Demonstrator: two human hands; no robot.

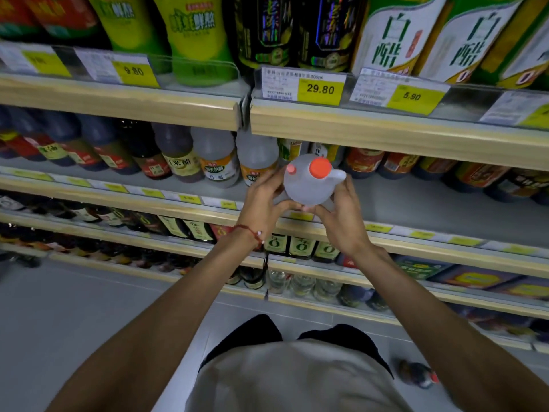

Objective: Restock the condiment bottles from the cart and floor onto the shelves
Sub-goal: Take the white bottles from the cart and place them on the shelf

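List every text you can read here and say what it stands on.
"9.80": left price tag
"29.80": middle price tag, with "500ml" printed above it
"5.90": right price tag
"白醋": green-white bottles
"米醋": dark bottle
All other tags and labels are too small or blurred to read.

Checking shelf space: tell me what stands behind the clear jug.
Behind the clear jug, parts of two yellow-labelled bottles show on the shelf; their lower halves and the shelf floor there are covered.
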